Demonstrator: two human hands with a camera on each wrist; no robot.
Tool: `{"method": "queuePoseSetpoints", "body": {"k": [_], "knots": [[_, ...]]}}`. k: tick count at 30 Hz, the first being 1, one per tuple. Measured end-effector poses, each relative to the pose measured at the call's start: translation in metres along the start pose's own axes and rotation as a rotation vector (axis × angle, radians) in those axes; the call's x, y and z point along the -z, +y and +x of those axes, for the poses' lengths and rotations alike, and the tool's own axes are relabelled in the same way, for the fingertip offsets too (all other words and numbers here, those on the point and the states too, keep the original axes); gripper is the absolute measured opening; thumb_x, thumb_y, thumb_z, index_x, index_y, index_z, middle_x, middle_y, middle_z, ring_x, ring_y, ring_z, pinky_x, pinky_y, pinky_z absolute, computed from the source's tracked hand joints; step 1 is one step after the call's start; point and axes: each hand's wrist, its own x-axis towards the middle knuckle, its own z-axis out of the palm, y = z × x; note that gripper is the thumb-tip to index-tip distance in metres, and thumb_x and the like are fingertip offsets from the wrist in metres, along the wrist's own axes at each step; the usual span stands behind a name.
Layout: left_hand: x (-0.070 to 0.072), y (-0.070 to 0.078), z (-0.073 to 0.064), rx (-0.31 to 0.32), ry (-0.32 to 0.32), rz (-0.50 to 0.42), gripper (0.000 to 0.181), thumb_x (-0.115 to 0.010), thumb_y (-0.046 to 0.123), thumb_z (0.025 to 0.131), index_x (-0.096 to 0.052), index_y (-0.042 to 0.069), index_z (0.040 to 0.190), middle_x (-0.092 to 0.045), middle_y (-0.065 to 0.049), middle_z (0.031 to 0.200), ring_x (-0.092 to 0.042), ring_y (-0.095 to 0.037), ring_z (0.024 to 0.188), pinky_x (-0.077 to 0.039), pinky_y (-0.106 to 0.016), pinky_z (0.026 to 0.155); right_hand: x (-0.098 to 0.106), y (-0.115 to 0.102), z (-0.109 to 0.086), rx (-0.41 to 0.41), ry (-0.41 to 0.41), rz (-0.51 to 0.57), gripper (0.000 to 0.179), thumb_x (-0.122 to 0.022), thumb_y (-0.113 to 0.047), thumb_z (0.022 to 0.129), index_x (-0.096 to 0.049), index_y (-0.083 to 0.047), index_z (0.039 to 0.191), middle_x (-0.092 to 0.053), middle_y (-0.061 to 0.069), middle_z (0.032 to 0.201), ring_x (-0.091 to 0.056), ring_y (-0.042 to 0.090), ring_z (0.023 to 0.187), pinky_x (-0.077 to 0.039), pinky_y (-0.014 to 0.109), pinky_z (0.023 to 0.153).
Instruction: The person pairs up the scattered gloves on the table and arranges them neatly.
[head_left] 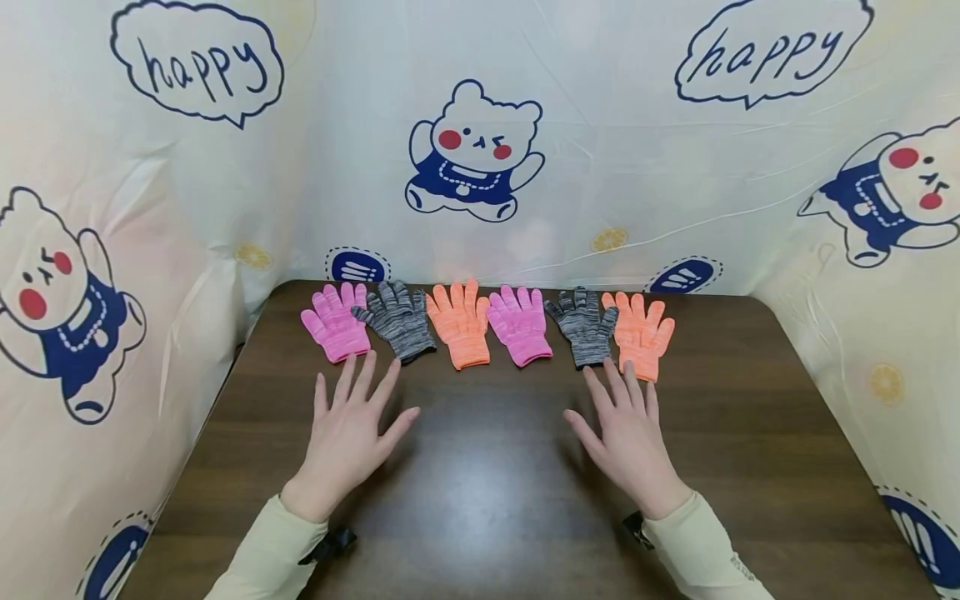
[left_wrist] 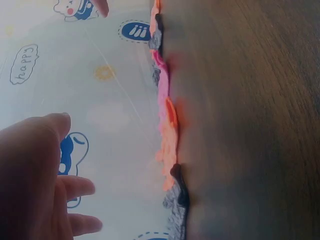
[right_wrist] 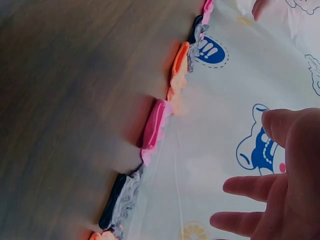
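Observation:
Several knitted gloves lie flat in a row along the table's far side, cuffs toward me. From left to right in the head view come a pink glove (head_left: pixel 337 323), a dark grey glove (head_left: pixel 399 323), an orange glove (head_left: pixel 460 327), another pink glove (head_left: pixel 520 327), another grey glove (head_left: pixel 585 329) and another orange glove (head_left: pixel 640 333). My left hand (head_left: pixel 348 437), fingers spread, is held palm down just short of the left pink and grey gloves. The right hand (head_left: pixel 628 442) is likewise spread, its fingertips by the cuffs of the right grey and orange gloves. Neither hand holds anything.
The dark wooden table (head_left: pixel 480 500) spreads out in front of me. A pale curtain (head_left: pixel 600 167) printed with cartoon bears hangs behind the table and along both sides. A dark strap (head_left: pixel 330 546) circles the left wrist, and another strap (head_left: pixel 637 530) the right.

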Motion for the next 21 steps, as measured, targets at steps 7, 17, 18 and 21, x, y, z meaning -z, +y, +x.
{"method": "queuePoseSetpoints", "body": {"k": [7, 17, 18, 21], "knots": [[-0.001, 0.0, 0.0, 0.0, -0.002, 0.022, 0.078, -0.054, 0.064, 0.099, -0.043, 0.017, 0.16, -0.03, -0.022, 0.167, -0.018, -0.048, 0.155, -0.003, -0.08, 0.116, 0.0, 0.001, 0.002, -0.009, -0.019, -0.029, 0.072, -0.062, -0.05, 0.101, -0.047, -0.007, 0.155, -0.041, 0.025, 0.16, -0.029, 0.052, 0.15, -0.019, 0.081, 0.113], [-0.003, -0.004, -0.001, 0.008, -0.005, 0.027, 0.074, -0.059, 0.057, 0.099, -0.044, 0.016, 0.159, -0.034, -0.023, 0.165, -0.021, -0.049, 0.154, -0.005, -0.08, 0.116, 0.002, 0.001, 0.002, 0.002, -0.035, -0.029, 0.069, -0.064, -0.048, 0.101, -0.05, -0.006, 0.153, -0.043, 0.025, 0.159, -0.031, 0.052, 0.149, -0.02, 0.079, 0.114], [-0.002, -0.006, 0.0, 0.008, 0.004, 0.026, 0.073, -0.06, 0.055, 0.1, -0.045, 0.015, 0.159, -0.035, -0.024, 0.164, -0.023, -0.049, 0.154, -0.006, -0.08, 0.116, 0.002, 0.001, 0.003, 0.012, -0.03, -0.031, 0.068, -0.064, -0.047, 0.101, -0.051, -0.005, 0.152, -0.044, 0.025, 0.158, -0.033, 0.051, 0.148, -0.022, 0.078, 0.114], [-0.001, -0.012, 0.004, -0.002, 0.047, 0.024, 0.068, -0.063, 0.048, 0.101, -0.048, 0.011, 0.156, -0.042, -0.025, 0.16, -0.031, -0.049, 0.15, -0.012, -0.079, 0.117, 0.002, 0.002, 0.005, 0.041, -0.012, -0.037, 0.063, -0.067, -0.042, 0.1, -0.055, -0.003, 0.148, -0.049, 0.025, 0.153, -0.039, 0.049, 0.145, -0.03, 0.074, 0.114]]}}
